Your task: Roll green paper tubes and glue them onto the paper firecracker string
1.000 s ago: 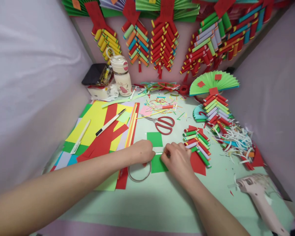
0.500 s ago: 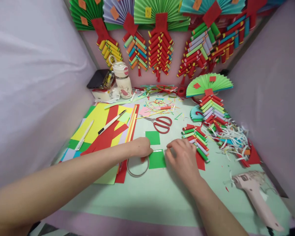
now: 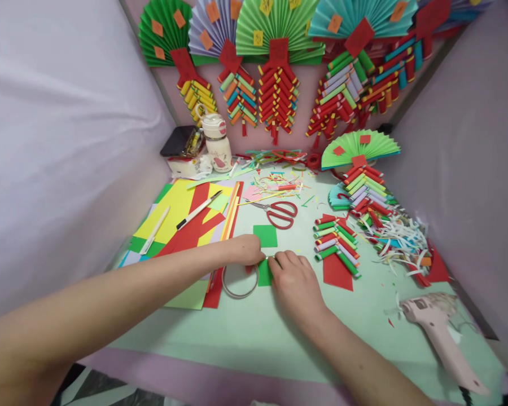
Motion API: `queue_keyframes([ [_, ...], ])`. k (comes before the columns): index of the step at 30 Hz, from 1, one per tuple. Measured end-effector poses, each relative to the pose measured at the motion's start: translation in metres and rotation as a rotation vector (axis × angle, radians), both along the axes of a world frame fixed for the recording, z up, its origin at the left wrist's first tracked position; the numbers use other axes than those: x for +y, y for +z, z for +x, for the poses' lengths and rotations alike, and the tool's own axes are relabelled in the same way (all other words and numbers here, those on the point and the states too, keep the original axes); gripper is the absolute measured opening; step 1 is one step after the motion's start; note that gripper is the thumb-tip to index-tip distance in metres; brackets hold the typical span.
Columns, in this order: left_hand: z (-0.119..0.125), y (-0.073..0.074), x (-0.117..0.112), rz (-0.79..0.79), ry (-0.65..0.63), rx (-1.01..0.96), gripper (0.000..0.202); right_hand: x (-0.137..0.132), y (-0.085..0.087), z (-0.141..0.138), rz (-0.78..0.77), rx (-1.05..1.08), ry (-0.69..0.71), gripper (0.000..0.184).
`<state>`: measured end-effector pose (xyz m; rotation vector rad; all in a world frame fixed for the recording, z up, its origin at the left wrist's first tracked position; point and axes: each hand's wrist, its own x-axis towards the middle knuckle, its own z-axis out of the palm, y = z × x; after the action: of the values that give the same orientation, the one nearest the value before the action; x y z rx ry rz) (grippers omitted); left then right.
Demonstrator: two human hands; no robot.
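Note:
My left hand (image 3: 249, 249) is closed at the top left of a green paper square (image 3: 265, 277), over the upper rim of a roll of tape (image 3: 239, 296) that it appears to grip. My right hand (image 3: 297, 286) lies over the square's right side, its fingers curled and fingertips drawn together on the pale tape strip along the top edge. Both hands' fingertips almost meet there. Just beyond lies a second green square (image 3: 266, 235), flat and untouched. The fingers hide part of the strip.
Red-handled scissors (image 3: 283, 214) lie behind the squares. Coloured paper sheets (image 3: 173, 211) carry a craft knife (image 3: 198, 210) and a white pen-like tool (image 3: 155, 230) at left. Rolled-paper firecrackers (image 3: 337, 243) lie at right, with a glue gun (image 3: 440, 335) nearer. A bottle (image 3: 217, 144) stands behind.
My right hand has moved left, from beside the green square onto its top edge, close to my left fingertips. The left hand stays closed by the tape roll. The camera view has shifted slightly.

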<state>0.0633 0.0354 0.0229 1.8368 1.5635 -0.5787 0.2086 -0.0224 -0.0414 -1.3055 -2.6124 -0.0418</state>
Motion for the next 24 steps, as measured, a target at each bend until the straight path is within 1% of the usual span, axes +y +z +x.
queue_keyframes([
  [6, -0.003, -0.008, 0.005, -0.021, -0.038, -0.002, 0.038, -0.005, 0.004, -0.002, 0.037, -0.056, 0.000, 0.019],
  [11, 0.000, -0.006, 0.010, -0.098, -0.061, 0.065, 0.038, -0.007, 0.007, -0.001, 0.009, -0.061, -0.014, 0.020],
  [15, 0.007, -0.005, 0.014, -0.125, -0.094, 0.120, 0.036, -0.007, 0.007, 0.000, -0.010, -0.060, -0.011, 0.020],
  [19, 0.009, -0.007, 0.017, -0.097, -0.119, 0.167, 0.033, -0.007, 0.007, 0.000, -0.010, -0.062, -0.016, 0.021],
  [24, -0.002, 0.004, 0.006, 0.008, -0.084, 0.146, 0.038, -0.008, 0.007, -0.001, -0.010, -0.076, -0.015, 0.025],
])
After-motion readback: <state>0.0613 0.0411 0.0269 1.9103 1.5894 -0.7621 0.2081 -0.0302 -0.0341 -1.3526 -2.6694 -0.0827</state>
